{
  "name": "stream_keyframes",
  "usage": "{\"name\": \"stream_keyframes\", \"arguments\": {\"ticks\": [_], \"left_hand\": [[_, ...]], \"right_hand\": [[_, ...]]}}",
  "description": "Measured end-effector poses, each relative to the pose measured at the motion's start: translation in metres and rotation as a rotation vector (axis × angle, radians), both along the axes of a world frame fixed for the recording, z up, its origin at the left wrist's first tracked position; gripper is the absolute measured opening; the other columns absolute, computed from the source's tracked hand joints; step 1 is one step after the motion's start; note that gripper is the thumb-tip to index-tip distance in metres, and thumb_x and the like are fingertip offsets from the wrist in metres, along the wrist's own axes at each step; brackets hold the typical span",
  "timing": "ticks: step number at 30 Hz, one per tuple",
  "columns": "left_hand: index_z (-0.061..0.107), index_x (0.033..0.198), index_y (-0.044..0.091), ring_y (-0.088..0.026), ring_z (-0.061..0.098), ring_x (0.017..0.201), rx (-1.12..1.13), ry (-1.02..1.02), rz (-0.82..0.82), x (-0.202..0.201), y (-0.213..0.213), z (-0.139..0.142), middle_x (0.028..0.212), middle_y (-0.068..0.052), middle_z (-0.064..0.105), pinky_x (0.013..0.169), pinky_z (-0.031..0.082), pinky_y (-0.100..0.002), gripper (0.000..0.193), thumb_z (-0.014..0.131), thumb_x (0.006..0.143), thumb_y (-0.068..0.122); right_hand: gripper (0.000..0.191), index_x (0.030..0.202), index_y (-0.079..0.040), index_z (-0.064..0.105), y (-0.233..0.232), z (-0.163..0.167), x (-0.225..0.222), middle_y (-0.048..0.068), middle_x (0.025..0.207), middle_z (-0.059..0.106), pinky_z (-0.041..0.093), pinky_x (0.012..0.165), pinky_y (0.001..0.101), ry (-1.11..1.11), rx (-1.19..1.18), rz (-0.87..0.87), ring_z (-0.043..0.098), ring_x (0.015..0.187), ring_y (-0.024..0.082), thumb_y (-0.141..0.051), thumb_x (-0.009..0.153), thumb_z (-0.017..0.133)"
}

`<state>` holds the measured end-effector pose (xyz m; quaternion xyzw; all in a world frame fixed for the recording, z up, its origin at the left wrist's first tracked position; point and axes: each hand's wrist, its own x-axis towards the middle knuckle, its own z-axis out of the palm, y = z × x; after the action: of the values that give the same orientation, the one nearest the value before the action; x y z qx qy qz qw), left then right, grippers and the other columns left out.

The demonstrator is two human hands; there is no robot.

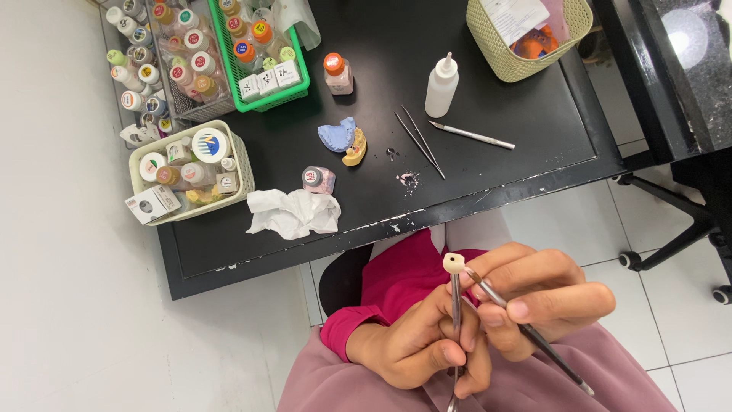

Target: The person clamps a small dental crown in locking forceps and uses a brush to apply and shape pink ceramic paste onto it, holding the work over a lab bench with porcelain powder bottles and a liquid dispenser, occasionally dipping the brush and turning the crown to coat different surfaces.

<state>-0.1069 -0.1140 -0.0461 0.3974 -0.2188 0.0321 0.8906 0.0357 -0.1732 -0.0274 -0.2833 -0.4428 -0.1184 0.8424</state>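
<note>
My left hand (415,343) grips thin metal tweezers (455,301) upright, and a small cream tooth-shaped piece (454,263) sits clamped at their tip. My right hand (541,294) pinches a slim metal instrument (534,336) like a pen, its tip touching the cream piece. Both hands hover over my lap, in front of the black table (381,46). A pink sleeve (343,324) covers my left wrist.
On the table lie a blue dental cast (336,135) beside a yellow one (354,149), a crumpled tissue (293,212), a white squeeze bottle (441,85), tweezers (419,141), a knife tool (473,136), small jars and several baskets of little bottles (191,172).
</note>
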Motion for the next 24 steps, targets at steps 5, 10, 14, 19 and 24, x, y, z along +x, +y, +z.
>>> {"name": "stream_keyframes", "arguments": {"ticks": [5, 10, 14, 19, 24], "left_hand": [[0.032, 0.124, 0.012, -0.012, 0.061, 0.071, -0.003, -0.002, 0.005, -0.0004, -0.0008, -0.0006, 0.088, -0.014, 0.062, 0.070, 0.051, -0.023, 0.021, 0.043, 0.118, 0.029], [0.032, 0.124, 0.012, -0.011, 0.061, 0.070, -0.007, -0.013, 0.012, 0.0005, -0.0012, -0.0011, 0.086, -0.014, 0.062, 0.069, 0.050, -0.022, 0.020, 0.042, 0.118, 0.029], [0.032, 0.124, 0.013, -0.011, 0.060, 0.070, -0.010, -0.015, 0.005, 0.0008, -0.0004, -0.0007, 0.085, -0.013, 0.062, 0.068, 0.049, -0.022, 0.021, 0.042, 0.118, 0.030], [0.032, 0.124, 0.013, -0.011, 0.060, 0.070, -0.009, -0.020, 0.014, 0.0016, -0.0005, 0.0010, 0.084, -0.013, 0.061, 0.070, 0.050, -0.023, 0.021, 0.042, 0.118, 0.030], [0.032, 0.124, 0.012, -0.012, 0.060, 0.071, 0.016, -0.020, 0.034, 0.0008, 0.0004, 0.0027, 0.084, -0.013, 0.061, 0.071, 0.049, -0.023, 0.021, 0.041, 0.118, 0.030]], "right_hand": [[0.027, 0.088, 0.000, 0.043, 0.0020, 0.0038, -0.0024, 0.007, 0.077, 0.047, 0.063, 0.059, 0.0366, 0.006, 0.024, 0.009, 0.055, 0.056, 0.016, 0.006, 0.084, 0.069], [0.028, 0.091, -0.002, 0.043, -0.0009, 0.0069, -0.0025, 0.010, 0.077, 0.051, 0.065, 0.060, 0.0346, -0.005, -0.034, 0.035, 0.057, 0.055, 0.016, 0.004, 0.084, 0.069], [0.028, 0.092, -0.002, 0.044, -0.0041, 0.0066, -0.0010, 0.011, 0.077, 0.053, 0.063, 0.061, 0.0347, -0.045, -0.096, 0.035, 0.060, 0.055, 0.016, 0.005, 0.082, 0.069], [0.026, 0.090, -0.001, 0.046, 0.0000, 0.0027, -0.0020, 0.008, 0.077, 0.051, 0.063, 0.060, 0.0353, -0.023, -0.012, 0.004, 0.057, 0.056, 0.015, 0.006, 0.081, 0.069], [0.026, 0.088, -0.001, 0.044, -0.0013, 0.0023, -0.0014, 0.008, 0.078, 0.049, 0.062, 0.059, 0.0348, -0.061, -0.030, -0.003, 0.057, 0.057, 0.015, 0.008, 0.081, 0.068]]}}
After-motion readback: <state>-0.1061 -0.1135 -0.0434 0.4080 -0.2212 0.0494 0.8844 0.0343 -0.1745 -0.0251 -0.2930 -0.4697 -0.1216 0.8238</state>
